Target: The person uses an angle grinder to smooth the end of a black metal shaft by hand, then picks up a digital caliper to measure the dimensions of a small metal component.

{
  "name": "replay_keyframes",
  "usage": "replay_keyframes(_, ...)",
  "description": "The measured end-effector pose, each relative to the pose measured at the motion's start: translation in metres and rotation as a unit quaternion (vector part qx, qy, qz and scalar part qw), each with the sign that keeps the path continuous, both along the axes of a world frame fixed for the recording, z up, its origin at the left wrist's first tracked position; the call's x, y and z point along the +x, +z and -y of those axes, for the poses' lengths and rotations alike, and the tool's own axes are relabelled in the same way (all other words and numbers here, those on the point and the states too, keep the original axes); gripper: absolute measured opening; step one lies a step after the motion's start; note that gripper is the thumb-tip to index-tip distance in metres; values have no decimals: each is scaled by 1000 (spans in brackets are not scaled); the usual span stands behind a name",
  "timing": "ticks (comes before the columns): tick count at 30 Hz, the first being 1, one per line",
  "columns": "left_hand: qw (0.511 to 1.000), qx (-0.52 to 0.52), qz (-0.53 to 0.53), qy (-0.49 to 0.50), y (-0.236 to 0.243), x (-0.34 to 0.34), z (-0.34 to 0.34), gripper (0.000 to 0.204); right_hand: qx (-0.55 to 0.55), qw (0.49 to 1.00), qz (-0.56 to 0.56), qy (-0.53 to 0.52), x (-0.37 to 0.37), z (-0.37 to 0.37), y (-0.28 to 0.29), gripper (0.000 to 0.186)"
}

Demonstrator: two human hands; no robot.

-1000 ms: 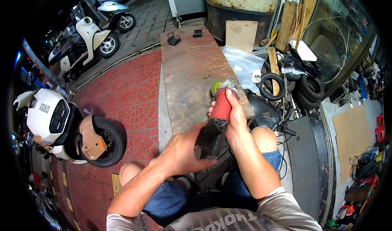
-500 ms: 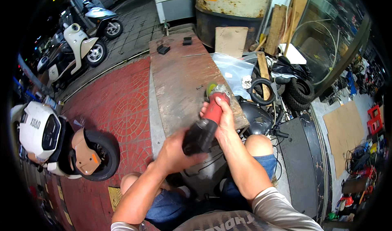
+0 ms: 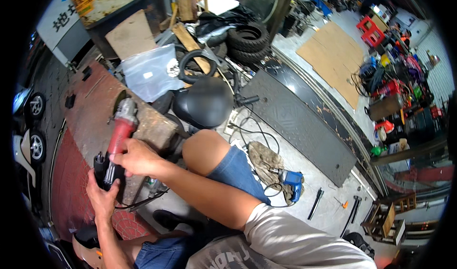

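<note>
Left hand (image 3: 101, 197) nearest: thumb and fingers curled round the black rear section (image 3: 99, 166) of the angle grinder (image 3: 122, 128), partway closed, thumb by the bright metal strips. Right hand (image 3: 138, 157) just beyond: fingers bent round the body where red meets black, wrapped close; far fingertips hidden. So grinder sits between both hands, tilted, its silver head and disc pointing away, over the table (image 3: 83, 112). Can't tell if the disc touches the wood. Black cord (image 3: 143, 202) runs right, below the hands.

Right of the legs, on the floor: blue power tool (image 3: 291, 179), partly on a dirty rag (image 3: 263, 157). Black bar tool (image 3: 316, 204) near it. Dark ridged plate (image 3: 295, 126) further out.

Past the table's right edge: black rounded shell (image 3: 204, 105), then clear plastic bag (image 3: 159, 86). Small white patch shows at the bag; can't tell if inside or on top. Black ring (image 3: 185, 69) beside it, stacked tyres (image 3: 247, 43) beyond.

Two small black pieces at the table's far end. Behind: rusty drum (image 3: 131, 5), top cut off by the frame, contents not visible.
</note>
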State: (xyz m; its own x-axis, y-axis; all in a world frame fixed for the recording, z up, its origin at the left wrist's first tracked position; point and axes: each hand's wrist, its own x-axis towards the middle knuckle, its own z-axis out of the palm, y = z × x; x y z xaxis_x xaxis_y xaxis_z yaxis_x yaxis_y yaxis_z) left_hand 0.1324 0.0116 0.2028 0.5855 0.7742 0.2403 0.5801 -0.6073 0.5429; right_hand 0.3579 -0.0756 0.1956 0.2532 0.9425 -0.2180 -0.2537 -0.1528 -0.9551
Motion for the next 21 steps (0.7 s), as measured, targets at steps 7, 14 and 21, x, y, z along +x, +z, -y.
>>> replay_keyframes(7, 997, 73, -21, 13, -46, -29, -16, 63, 42, 987, 0, -153, 178, 175, 35, 39)
replay_keyframes(14, 960, -131, 201, 145, -41, -7, -11, 35, -318, 890, 173, -276, 221, 272, -274, 31)
replay_keyframes(21, 897, -216, 352, 161, 12, -1, 39, 40, -547, 761, 297, -183, 162, 256, -324, 55)
